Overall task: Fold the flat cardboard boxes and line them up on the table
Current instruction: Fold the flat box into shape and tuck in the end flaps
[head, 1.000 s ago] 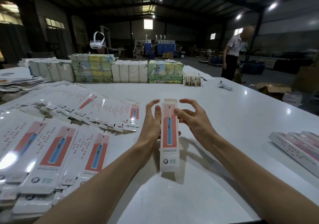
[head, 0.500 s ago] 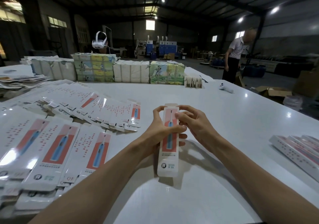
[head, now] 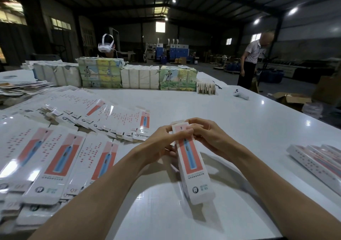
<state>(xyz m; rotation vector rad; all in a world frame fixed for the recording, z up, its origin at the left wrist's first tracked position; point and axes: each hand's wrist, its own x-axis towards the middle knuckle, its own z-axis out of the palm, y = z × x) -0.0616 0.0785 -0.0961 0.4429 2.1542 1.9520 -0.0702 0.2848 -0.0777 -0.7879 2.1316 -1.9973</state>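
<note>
Both hands on far end of one box, closing the top flap.

Box (head: 192, 163) is squared up into a tube. Its long axis runs away from the person, far end raised at the hands, near end low over the table (head: 212, 105); can't tell if that end touches. Left hand (head: 163, 144) grips the far end from the left, thumb laid across the printed face. Right hand (head: 209, 138) has its fingers curled over the top flap, pinching it down. Neither hand is on the near end, so that end looks unsecured. Flat boxes (head: 60, 158) lie fanned out well to the left. The folded row (head: 317, 161) is off to the right, so the right hand is nearer for placing. Judgement: the box will need to swing right and lie parallel to that row.
</note>
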